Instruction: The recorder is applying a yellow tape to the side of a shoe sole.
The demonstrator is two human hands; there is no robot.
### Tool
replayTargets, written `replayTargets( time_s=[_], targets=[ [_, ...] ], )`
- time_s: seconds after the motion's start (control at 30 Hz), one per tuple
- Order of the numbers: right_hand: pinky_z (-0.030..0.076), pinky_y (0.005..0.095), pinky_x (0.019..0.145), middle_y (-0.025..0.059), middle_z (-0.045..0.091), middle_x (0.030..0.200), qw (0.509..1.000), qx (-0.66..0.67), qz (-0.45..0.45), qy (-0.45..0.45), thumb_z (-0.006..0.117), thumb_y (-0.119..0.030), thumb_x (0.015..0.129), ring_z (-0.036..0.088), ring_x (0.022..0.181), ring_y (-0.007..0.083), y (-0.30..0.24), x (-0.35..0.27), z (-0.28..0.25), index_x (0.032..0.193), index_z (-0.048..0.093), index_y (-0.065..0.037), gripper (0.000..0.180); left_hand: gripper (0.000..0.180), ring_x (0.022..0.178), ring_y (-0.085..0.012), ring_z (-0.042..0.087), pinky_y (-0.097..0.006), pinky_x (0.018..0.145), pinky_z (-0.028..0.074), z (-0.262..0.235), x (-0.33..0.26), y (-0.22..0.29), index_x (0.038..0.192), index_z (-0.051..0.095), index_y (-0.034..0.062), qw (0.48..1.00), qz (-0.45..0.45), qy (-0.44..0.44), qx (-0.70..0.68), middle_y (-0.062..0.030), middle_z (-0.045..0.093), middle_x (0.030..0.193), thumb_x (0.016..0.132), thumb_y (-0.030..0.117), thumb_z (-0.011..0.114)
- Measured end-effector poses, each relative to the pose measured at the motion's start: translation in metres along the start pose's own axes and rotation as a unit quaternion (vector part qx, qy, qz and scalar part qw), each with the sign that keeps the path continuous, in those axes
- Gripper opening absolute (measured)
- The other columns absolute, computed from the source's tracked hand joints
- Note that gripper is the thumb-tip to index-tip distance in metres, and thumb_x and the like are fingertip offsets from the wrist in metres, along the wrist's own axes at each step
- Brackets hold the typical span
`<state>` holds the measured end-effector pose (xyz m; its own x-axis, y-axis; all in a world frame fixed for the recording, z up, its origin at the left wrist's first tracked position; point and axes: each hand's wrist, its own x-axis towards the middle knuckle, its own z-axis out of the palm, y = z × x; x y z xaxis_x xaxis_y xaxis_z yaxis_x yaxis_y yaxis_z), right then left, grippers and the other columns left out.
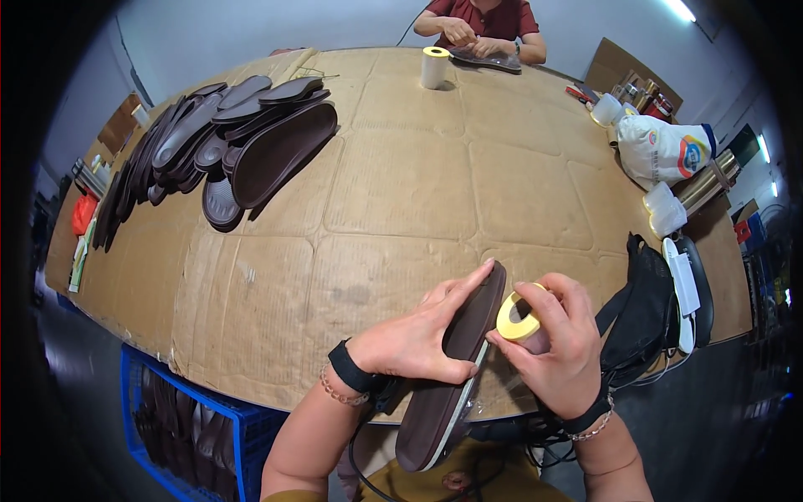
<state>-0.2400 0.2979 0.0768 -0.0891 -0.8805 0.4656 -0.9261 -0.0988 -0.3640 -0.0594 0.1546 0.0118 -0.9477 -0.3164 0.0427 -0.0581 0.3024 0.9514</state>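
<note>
Two hands work one brown sole [456, 360]: left hand [418, 339] presses flat along its near-to-far length, right hand [560, 347] beside it grips a yellow tape roll [519, 318].

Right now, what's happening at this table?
A person is working on a dark brown shoe sole at the near edge of a cardboard-covered table. The left hand lies flat on the sole, steadying it, while the right hand holds a roll of yellow tape against its edge. A heap of similar soles lies at the far left. Another person sits at the far end, handling something dark.
</note>
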Motion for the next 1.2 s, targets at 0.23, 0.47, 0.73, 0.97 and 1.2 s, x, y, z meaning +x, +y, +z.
replayTargets(
  time_s=[0.23,0.47,0.73,0.97,1.2],
  targets=[
    [0.053,0.0463,0.093,0.015,0.064,0.121,1.0,0.008,-0.009,-0.026,0.092,-0.017,0.076,0.061,0.107,0.037,0.003,0.002,-0.001,0.131,0.066,-0.005,0.062,0.12,0.15,-0.0383,0.043,-0.046,0.126,0.035,-0.005,0.008,0.01,0.171,0.014,0.0028,1.0,-0.002,-0.019,-0.012,-0.0256,0.038,0.165,0.074,0.025,0.08],
    [0.052,0.0459,0.093,0.0152,0.063,0.119,0.999,0.005,-0.028,-0.044,0.091,-0.02,0.079,0.06,0.107,0.0356,0.01,0.003,-0.004,0.133,0.063,-0.005,0.063,0.105,0.127,-0.032,0.058,-0.042,0.115,0.045,0.0,0.015,0.028,0.169,0.024,0.0132,0.996,-0.078,0.013,-0.031,-0.0213,0.058,0.135,0.078,0.022,0.077],
    [0.051,0.0456,0.092,0.0174,0.06,0.114,0.995,-0.01,-0.062,-0.071,0.086,-0.023,0.086,0.059,0.104,0.0358,0.019,0.009,0.001,0.146,0.052,-0.002,0.072,0.106,0.125,-0.029,0.057,-0.04,0.115,0.044,-0.004,0.014,0.023,0.171,0.022,0.0109,0.993,-0.098,0.015,-0.071,-0.0199,0.058,0.136,0.08,0.022,0.074],
    [0.052,0.0455,0.097,0.0217,0.062,0.123,0.972,0.171,-0.016,-0.161,0.087,-0.025,0.088,0.064,0.112,0.0413,0.03,0.017,-0.015,0.154,0.046,-0.005,0.08,0.106,0.132,-0.0415,0.057,-0.048,0.117,0.045,-0.001,0.008,0.006,0.173,0.021,0.0151,0.998,-0.035,0.038,-0.044,-0.0321,0.053,0.149,0.082,0.026,0.074],
    [0.056,0.0471,0.09,0.0198,0.065,0.12,0.995,0.096,-0.001,-0.036,0.092,-0.027,0.082,0.068,0.105,0.0421,0.033,0.022,-0.007,0.144,0.057,-0.006,0.074,0.113,0.148,-0.0344,0.044,-0.044,0.123,0.036,-0.005,0.007,0.008,0.174,0.018,0.0068,0.997,-0.073,0.011,-0.036,-0.0246,0.038,0.168,0.081,0.032,0.077]
  ],
)
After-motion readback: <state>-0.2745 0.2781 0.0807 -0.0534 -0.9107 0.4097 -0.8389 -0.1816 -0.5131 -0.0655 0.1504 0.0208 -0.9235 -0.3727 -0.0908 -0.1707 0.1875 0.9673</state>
